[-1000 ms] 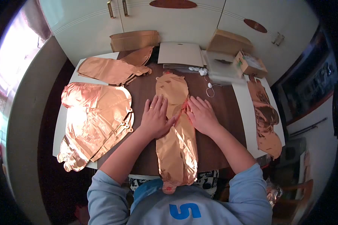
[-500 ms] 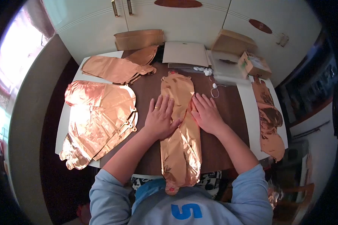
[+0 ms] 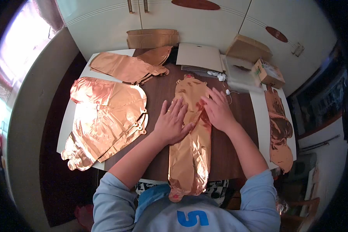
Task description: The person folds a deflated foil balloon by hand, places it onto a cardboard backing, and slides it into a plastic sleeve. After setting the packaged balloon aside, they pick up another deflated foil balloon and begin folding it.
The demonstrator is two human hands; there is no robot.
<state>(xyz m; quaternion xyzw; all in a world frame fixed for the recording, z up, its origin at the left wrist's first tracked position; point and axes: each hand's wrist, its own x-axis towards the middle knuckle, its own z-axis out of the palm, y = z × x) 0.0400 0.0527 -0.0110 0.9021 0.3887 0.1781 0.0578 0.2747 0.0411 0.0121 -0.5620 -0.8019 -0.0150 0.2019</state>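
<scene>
A long, flat, copper-coloured foil balloon (image 3: 189,154) lies down the middle of the table, its bottom tab hanging over the near edge toward my shirt. My left hand (image 3: 173,123) rests flat on its left side, fingers spread, a ring on one finger. On the right edge of the foil, my right hand (image 3: 219,111) has its fingers stretched out and slightly bent; whether the fingertips press on the foil or hover just above, I cannot tell. Reddish reflections show on the foil beside that hand.
To the left lies a pile of flat foil balloons (image 3: 112,112), with more foil pieces (image 3: 121,66) behind it. Another folded foil piece (image 3: 278,123) lies at the right edge. Along the back are a laptop-like flat case (image 3: 199,56), a white cable (image 3: 228,92) and a small cardboard box (image 3: 272,73).
My right hand has shifted slightly up along the balloon's right edge and appears raised. My left hand stays flat on the foil. The camera view has turned a little.
</scene>
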